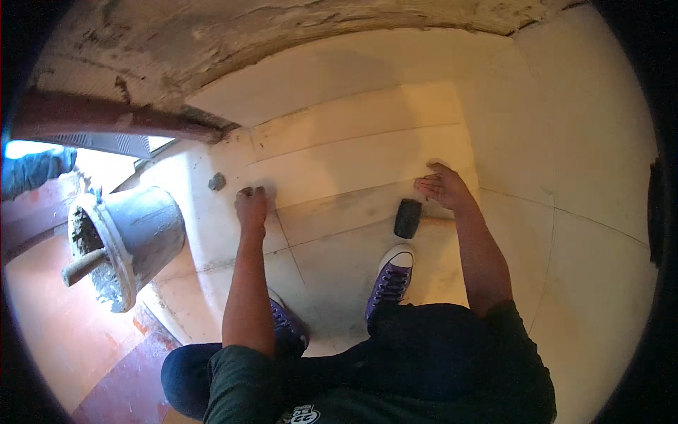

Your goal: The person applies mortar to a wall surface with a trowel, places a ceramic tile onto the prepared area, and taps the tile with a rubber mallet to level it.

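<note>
My left hand (251,205) is curled closed over the pale tiles (332,162), just right of a small grey lump (217,181); what it holds, if anything, is hidden. My right hand (441,187) has its fingers apart, holding nothing, above and right of a black block-like object (407,218). That object lies on the tiles just beyond my right purple sneaker (388,283).
At the left, a mortar-smeared bucket (148,237) lies tilted, a handle (83,267) poking from its mouth. A dark cloth-like thing (32,173) is at the far left. A brown pipe (141,121) runs below rough plaster (268,35). Tiled surfaces (600,177) extend right.
</note>
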`<state>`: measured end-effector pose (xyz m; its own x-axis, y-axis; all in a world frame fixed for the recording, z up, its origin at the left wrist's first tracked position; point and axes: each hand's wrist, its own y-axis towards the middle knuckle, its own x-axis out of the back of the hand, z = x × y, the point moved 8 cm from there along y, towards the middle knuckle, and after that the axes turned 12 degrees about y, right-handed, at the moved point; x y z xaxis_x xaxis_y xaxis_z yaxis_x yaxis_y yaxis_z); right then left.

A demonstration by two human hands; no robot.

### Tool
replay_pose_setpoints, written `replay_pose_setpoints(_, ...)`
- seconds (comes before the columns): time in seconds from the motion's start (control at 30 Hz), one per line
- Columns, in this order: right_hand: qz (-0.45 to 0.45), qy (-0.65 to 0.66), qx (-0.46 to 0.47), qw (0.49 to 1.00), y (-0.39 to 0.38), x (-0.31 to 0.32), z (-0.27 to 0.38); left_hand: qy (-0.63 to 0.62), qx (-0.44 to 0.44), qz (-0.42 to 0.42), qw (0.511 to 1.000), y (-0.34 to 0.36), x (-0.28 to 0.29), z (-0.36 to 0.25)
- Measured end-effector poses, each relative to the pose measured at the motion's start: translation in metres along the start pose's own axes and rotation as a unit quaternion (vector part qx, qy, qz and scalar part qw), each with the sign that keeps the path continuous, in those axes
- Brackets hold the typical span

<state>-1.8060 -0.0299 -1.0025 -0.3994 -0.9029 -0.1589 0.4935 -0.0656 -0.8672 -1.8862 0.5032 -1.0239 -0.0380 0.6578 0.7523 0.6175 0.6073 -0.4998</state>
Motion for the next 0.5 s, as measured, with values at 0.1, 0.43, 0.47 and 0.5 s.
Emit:
replay_pose_setpoints(0.1,0.026,-0.004,-0.056,0.998,0.006,0.004,-0.004,0.047,-0.031,-0.089,0.994,-0.004,0.002,-0.009)
replay_pose_setpoints(0.43,-0.029,-0.001,-0.004,1.000,0.015,0.012,0.006,-0.023,-0.045,-0.021,0.998,-0.009,-0.019,-0.025)
replay_pose_setpoints(0.47,-0.041,-0.013,-0.006,0.999,0.015,0.014,0.005,-0.032,-0.043,-0.010,0.999,-0.010,-0.020,-0.027)
replay_pose_setpoints(0.5,-0.059,-0.026,-0.002,0.998,0.015,0.016,0.004,-0.048,-0.041,-0.001,0.998,-0.010,-0.019,-0.029)
